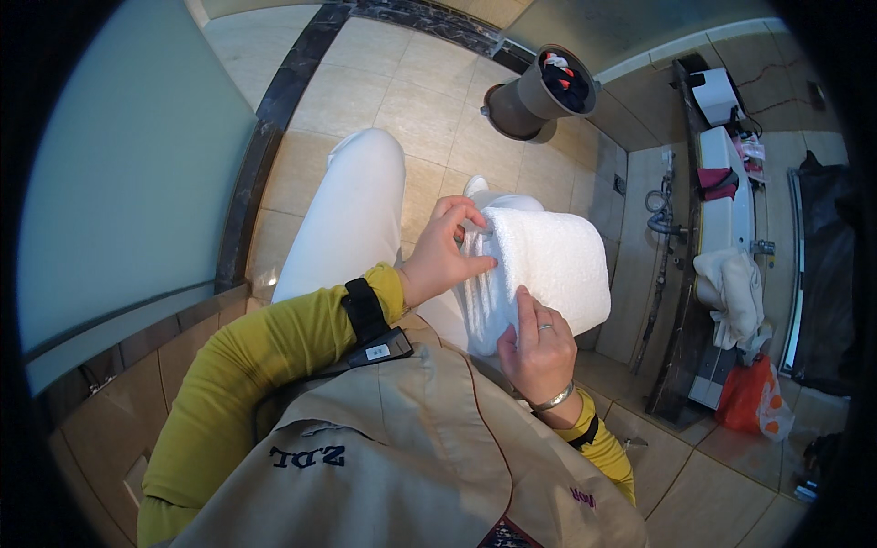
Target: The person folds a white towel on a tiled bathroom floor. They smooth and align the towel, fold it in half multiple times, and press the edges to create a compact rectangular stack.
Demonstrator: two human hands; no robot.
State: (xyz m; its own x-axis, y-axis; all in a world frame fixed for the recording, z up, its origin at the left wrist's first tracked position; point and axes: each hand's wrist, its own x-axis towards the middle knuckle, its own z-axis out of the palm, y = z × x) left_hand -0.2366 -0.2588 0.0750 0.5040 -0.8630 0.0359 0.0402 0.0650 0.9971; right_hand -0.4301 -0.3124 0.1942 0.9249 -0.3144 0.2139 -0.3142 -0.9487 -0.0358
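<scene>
A thick folded white terry towel (555,264) rests on my right-hand thigh in the picture, its stacked layers facing left. My left hand (442,250) is at the towel's upper left edge, fingers bent and thumb touching the layered side; whether it pinches a layer cannot be told. My right hand (541,342) lies against the towel's lower edge, with fingertips on the cloth and a ring and bracelet on it. The towel's underside is hidden.
A grey bin (524,103) holding dark cloth stands on the tiled floor. On the right, a dark-edged counter with a white sink (716,219) bears a crumpled white towel (733,294) and a maroon cloth (717,183). A red plastic bag (743,397) is near its end. Frosted glass (137,171) borders the left.
</scene>
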